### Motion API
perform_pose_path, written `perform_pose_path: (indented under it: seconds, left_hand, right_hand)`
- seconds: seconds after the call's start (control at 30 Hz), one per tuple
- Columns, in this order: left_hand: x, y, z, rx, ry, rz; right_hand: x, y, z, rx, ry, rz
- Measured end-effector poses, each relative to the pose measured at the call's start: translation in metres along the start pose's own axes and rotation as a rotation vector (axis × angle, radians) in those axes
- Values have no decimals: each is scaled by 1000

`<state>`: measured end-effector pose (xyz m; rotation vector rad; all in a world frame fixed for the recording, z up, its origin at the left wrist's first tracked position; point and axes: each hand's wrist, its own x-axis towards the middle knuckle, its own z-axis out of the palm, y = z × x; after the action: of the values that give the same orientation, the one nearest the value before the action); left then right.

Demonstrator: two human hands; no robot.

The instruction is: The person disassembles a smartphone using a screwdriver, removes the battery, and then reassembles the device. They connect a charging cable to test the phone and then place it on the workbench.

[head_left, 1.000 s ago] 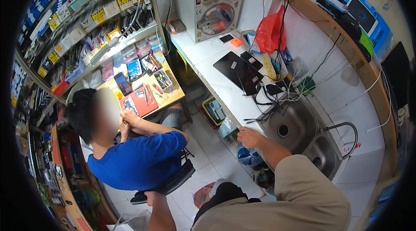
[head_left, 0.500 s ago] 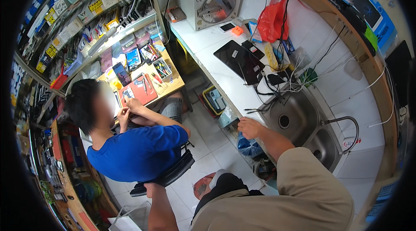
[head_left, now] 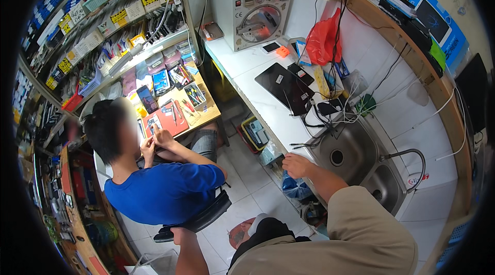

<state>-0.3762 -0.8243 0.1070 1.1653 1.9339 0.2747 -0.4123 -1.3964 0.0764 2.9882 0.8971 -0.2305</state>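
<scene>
My left hand (head_left: 183, 236) grips the black chair backrest (head_left: 206, 214), its fingers mostly hidden behind it. My right hand (head_left: 296, 164) rests with curled fingers on the front edge of the white counter beside the steel sink (head_left: 345, 151); a blue plastic bag (head_left: 295, 186) hangs below it. A co-worker in a blue shirt (head_left: 160, 195) sits in that chair, both hands (head_left: 160, 141) working on a small part over a red mat (head_left: 175, 119). Around the mat on the wooden bench lie a phone (head_left: 147, 98), pliers (head_left: 186, 106) and a tray of tools (head_left: 194, 94).
Packed shelves (head_left: 103, 22) stand left. On the counter are a boxy machine (head_left: 247, 17), a tablet (head_left: 278, 87), a red bag (head_left: 322, 38) and tangled cables (head_left: 322, 123). A wooden ledge (head_left: 433, 84) runs along the right wall. Bins (head_left: 255, 133) sit under the counter.
The co-worker's hands have shifted over the red mat and the head has moved slightly right. My two hands stay where they were; the view has bobbed slightly.
</scene>
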Motion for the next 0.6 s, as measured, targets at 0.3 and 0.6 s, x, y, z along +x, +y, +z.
perform_pose_path:
  seconds: [0.3, 0.6]
  left_hand:
    - [-11, -1, -2, -40, -5, 46]
    - [-20, -5, -4, -143, -37, -15]
  right_hand:
    - [1, -2, -5, 52, 36, 6]
    - [-5, 11, 6, 156, 22, -21]
